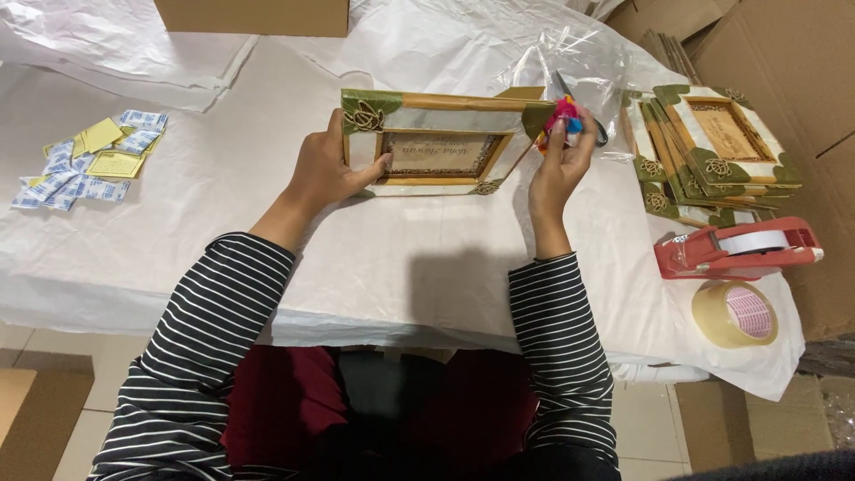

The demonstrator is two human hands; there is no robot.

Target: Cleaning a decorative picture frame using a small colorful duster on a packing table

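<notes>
A surface (401, 258) draped in creased white paper sheeting is seen from above, its near edge hanging over a pale tiled floor (36, 343). Brown cardboard boxes (775, 53) are stacked along the right side, and one more cardboard box (254, 16) stands at the far edge.

Near the middle of the surface, a rectangular wooden picture frame with tan bamboo-like rails, green leaf-shaped corners and small carved rosettes (441, 142) is propped on its long edge. Its left end is gripped by the left hand (325, 169), the thumb pressed against the front of the frame and the fingers wrapped behind. At the frame's right end, a small bright pompom-like ornament of pink, red and blue (563, 118) is pinched between the fingertips of the right hand (559, 165). Crinkled clear plastic wrapping (579, 71) lies just behind that hand.

Toward the right edge, a slanted stack of matching green-cornered wooden frames (712, 151) is laid. Nearer the right front corner, a red plastic tape dispenser loaded with a white roll (735, 248) is set, and a round roll of clear tape with a pink core (736, 313) lies just beside it. Toward the left edge, small flat sachets in white-blue and yellow (85, 160) are scattered. Both forearms are covered by black-and-white striped sleeves (214, 330).
</notes>
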